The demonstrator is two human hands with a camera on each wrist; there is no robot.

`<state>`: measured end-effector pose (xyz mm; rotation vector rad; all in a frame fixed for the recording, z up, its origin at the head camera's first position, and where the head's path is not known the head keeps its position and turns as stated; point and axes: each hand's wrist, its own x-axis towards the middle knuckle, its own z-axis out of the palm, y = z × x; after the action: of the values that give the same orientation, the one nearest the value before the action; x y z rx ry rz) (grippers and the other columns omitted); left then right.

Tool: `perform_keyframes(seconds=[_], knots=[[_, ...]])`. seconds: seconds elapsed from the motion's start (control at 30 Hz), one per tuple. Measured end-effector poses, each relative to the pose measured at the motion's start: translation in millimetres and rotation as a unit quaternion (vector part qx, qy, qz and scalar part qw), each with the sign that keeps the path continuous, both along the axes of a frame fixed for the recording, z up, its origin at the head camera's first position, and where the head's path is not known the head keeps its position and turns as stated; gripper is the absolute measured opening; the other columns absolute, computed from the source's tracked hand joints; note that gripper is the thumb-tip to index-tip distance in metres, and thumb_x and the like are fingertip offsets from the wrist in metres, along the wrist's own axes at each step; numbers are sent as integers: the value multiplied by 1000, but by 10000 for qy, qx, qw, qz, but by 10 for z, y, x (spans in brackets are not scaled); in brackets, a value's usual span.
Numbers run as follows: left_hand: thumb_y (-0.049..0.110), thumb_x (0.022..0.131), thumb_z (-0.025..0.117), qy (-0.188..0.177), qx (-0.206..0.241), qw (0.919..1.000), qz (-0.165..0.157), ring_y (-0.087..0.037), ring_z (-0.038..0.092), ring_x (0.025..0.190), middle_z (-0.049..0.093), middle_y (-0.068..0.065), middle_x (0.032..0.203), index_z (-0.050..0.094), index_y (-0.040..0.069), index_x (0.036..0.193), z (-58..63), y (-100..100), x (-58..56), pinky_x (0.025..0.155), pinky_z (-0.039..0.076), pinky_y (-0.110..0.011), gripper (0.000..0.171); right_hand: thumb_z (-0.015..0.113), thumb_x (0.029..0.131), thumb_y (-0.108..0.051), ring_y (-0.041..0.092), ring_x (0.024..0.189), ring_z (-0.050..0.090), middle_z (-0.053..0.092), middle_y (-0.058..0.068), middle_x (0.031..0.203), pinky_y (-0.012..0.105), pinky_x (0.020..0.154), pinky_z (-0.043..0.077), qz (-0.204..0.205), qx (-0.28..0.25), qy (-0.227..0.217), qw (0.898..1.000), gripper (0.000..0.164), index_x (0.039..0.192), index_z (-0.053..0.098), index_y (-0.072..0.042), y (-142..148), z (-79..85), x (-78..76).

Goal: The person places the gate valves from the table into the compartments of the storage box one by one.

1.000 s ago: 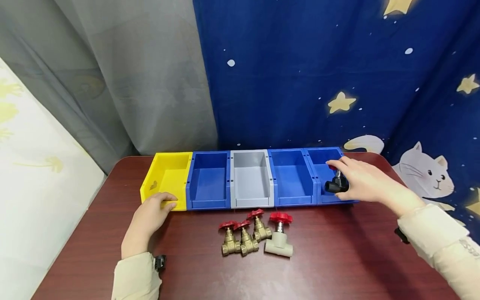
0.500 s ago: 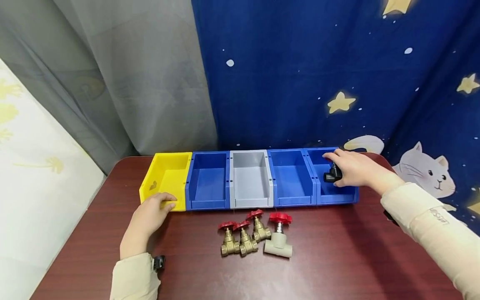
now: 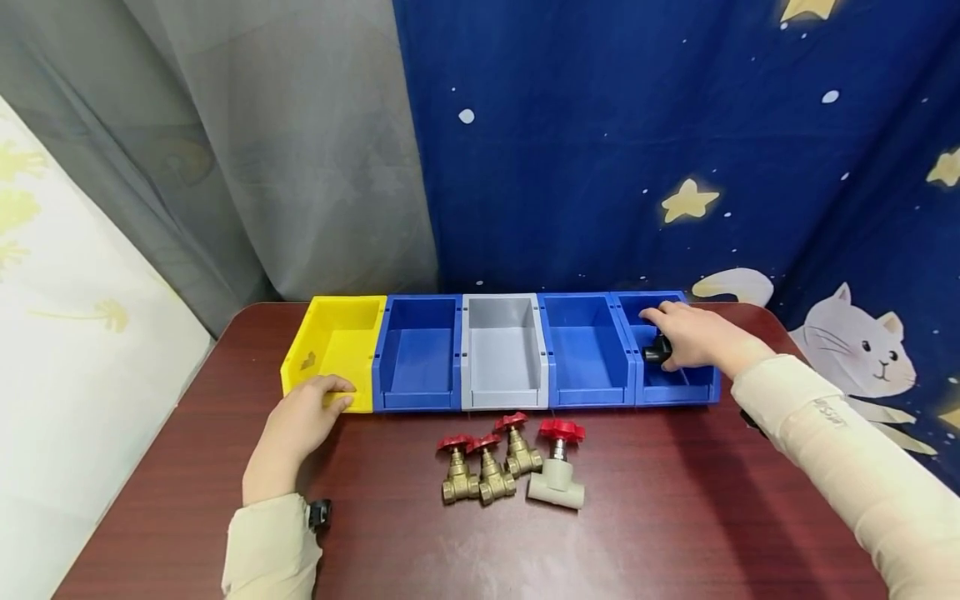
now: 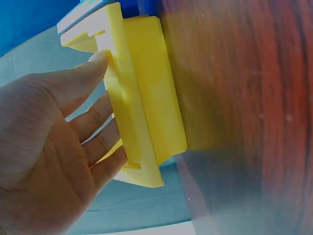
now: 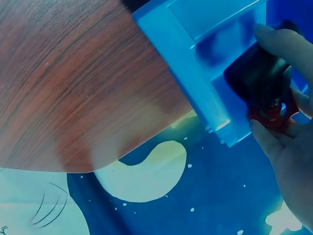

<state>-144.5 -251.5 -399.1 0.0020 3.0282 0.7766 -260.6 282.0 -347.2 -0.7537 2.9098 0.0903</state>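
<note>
In the head view my right hand [image 3: 693, 336] is inside the rightmost blue bin [image 3: 678, 395], holding a black valve [image 3: 657, 349]. The right wrist view shows the valve's black body [image 5: 257, 73] and red handwheel [image 5: 274, 117] between thumb and fingers, over the bin's floor. My left hand [image 3: 303, 421] grips the front rim of the yellow bin [image 3: 345, 346]; in the left wrist view its fingers [image 4: 100, 142] reach over the rim, their tips hidden. Brass gate valves with red handwheels [image 3: 495, 482] and a pale plastic valve [image 3: 557, 479] stand on the table.
Between the yellow and rightmost bins stand a blue bin [image 3: 417, 358], a grey bin [image 3: 504, 358] and another blue bin [image 3: 588, 354], side by side on the dark red table [image 3: 420, 542]. Curtains [image 3: 570, 167] hang close behind the row.
My right hand has moved left and down into the rightmost blue bin with the black valve. The left hand stays at the yellow bin's rim. The head view has shifted slightly.
</note>
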Motion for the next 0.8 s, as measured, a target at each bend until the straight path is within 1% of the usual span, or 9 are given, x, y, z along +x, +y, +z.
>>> perform_keyframes(seconds=[0.07, 0.2, 0.43, 0.67, 0.8], knots=[[20, 98, 63, -33, -7, 10000, -15, -40, 55, 109, 63, -20, 121, 67, 6, 116, 4, 2, 2, 97, 42, -61, 23, 88, 70, -18, 45, 111, 56, 56, 28, 123, 61, 92, 47, -83, 9, -140, 9999, 81, 138, 49, 5, -21, -18, -9], [21, 98, 63, -45, -38, 10000, -13, -40, 55, 109, 62, -21, 121, 67, 6, 117, 7, -10, 18, 96, 42, -61, 24, 87, 72, -18, 45, 114, 55, 55, 28, 126, 61, 95, 46, -136, 27, -179, 9997, 81, 139, 48, 4, -88, -53, -48], [21, 98, 62, -146, 6, 9999, 38, -40, 54, 107, 61, -21, 122, 66, 6, 118, -1, -33, 40, 96, 42, -61, 25, 89, 71, -18, 45, 115, 55, 54, 29, 127, 61, 95, 45, -15, 135, -229, 9996, 85, 140, 46, 6, -187, -145, -113], [18, 96, 65, 88, -22, 9999, -52, -40, 55, 109, 62, -21, 121, 67, 5, 115, 3, -10, -12, 96, 43, -61, 23, 89, 69, -17, 46, 115, 54, 53, 31, 127, 62, 96, 44, -165, 220, -307, 9991, 87, 140, 44, 8, -179, -208, -143], [19, 96, 66, 113, -57, 9999, -62, -40, 56, 109, 63, -21, 120, 67, 5, 114, 7, 4, -21, 95, 43, -61, 23, 88, 71, -17, 47, 116, 54, 52, 32, 129, 62, 96, 44, -233, 258, -394, 9986, 87, 140, 44, 9, -161, -231, -153]])
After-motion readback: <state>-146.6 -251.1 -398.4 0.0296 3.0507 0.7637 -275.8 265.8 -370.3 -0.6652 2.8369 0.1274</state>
